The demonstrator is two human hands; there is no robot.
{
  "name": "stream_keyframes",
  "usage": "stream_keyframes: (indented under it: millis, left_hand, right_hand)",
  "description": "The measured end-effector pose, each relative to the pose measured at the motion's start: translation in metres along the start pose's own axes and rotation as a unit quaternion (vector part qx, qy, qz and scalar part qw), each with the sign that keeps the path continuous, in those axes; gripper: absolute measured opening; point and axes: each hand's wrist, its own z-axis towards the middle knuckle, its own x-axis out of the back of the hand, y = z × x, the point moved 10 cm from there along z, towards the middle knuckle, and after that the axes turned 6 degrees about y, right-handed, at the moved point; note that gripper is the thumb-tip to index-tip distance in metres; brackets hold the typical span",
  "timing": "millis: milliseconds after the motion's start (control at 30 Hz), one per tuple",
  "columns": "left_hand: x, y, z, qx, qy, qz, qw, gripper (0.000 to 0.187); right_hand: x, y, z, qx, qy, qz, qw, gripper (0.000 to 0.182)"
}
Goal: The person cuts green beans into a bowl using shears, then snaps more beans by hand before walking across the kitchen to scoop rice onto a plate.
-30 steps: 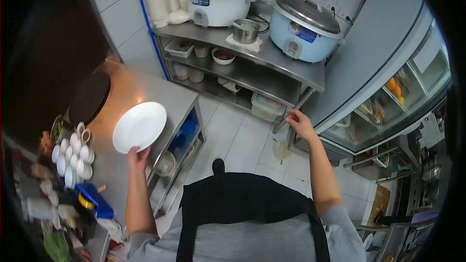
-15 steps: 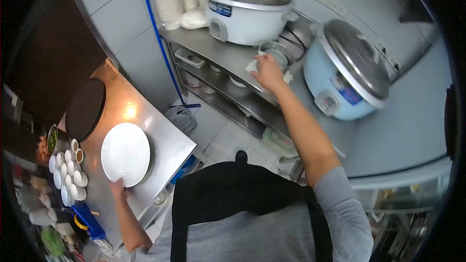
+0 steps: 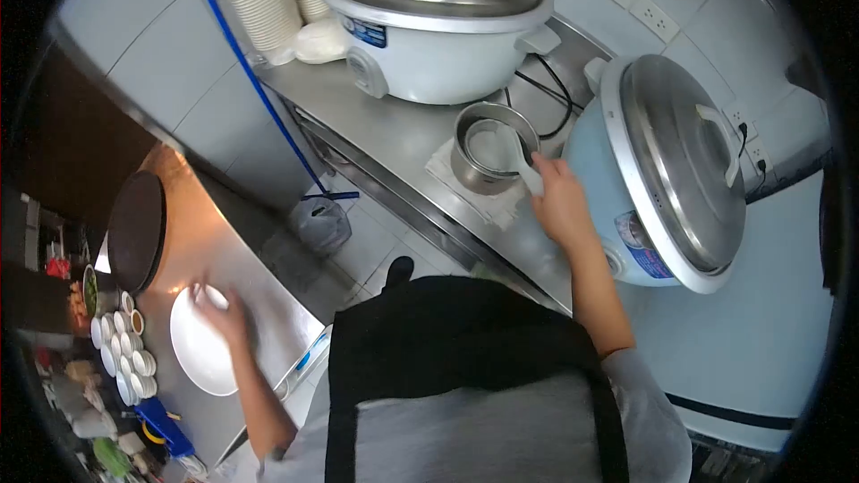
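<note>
My right hand (image 3: 561, 201) is closed on the handle of a pale paddle-like scoop (image 3: 526, 170), whose head rests in a metal pot (image 3: 483, 181). That pot stands on a white cloth (image 3: 440, 166) on the steel shelf. Over a white round plate (image 3: 204, 356) on the steel counter is my left hand (image 3: 219, 313), smeared by motion, so its fingers cannot be made out. A large white rice cooker (image 3: 438, 58) with a metal lid is behind the pot, and a light blue cooker (image 3: 591, 165) with its lid on stands to the right.
Stacked white containers (image 3: 255, 0) stand at the shelf's left end beside a blue pole (image 3: 259, 89). Small white cups (image 3: 125, 340) and a dark round griddle (image 3: 137, 231) are on the counter (image 3: 268, 304). A plastic bag (image 3: 320, 224) lies on the floor.
My right hand has moved from the cloth by the pot to the scoop handle and taken hold of it. My left hand has left the plate's near rim and moved over its far part. The view has shifted.
</note>
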Motion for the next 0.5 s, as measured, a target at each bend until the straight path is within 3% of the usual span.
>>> stream_keyframes:
  millis: [33,100,167,200,267,300,400,500]
  left_hand:
    - [-0.047,0.047,0.020,0.005,-0.050,-0.166,0.985,0.045]
    - [-0.076,0.222,0.053,-0.127,-0.154,-0.289,0.936,0.032]
    - [-0.095,0.353,0.048,-0.303,-0.226,-0.376,0.846,0.033]
    - [-0.105,0.401,0.041,-0.340,-0.275,-0.419,0.796,0.027]
    - [-0.150,0.463,0.026,-0.368,-0.396,-0.370,0.756,0.018]
    - [-0.162,0.484,0.018,-0.411,-0.390,-0.342,0.749,0.016]
    - [-0.193,0.518,-0.003,-0.512,-0.360,-0.287,0.725,0.013]
    - [-0.203,0.529,-0.005,-0.545,-0.342,-0.276,0.714,0.013]
  right_hand:
    - [-0.013,0.014,-0.005,-0.040,-0.061,-0.018,0.997,0.041]
    - [-0.037,0.042,-0.021,-0.120,-0.180,-0.054,0.975,0.047]
    - [-0.019,0.036,-0.021,-0.119,-0.101,-0.021,0.988,0.043]
    - [-0.011,0.031,-0.022,-0.117,-0.060,-0.005,0.991,0.042]
    - [-0.004,0.024,-0.022,-0.069,0.050,0.021,0.996,0.038]
    - [-0.001,0.020,-0.025,-0.042,0.104,0.032,0.993,0.036]
    - [-0.029,0.031,-0.024,-0.149,0.001,-0.014,0.989,0.029]
    - [-0.019,0.027,-0.007,-0.160,-0.077,-0.110,0.978,0.028]
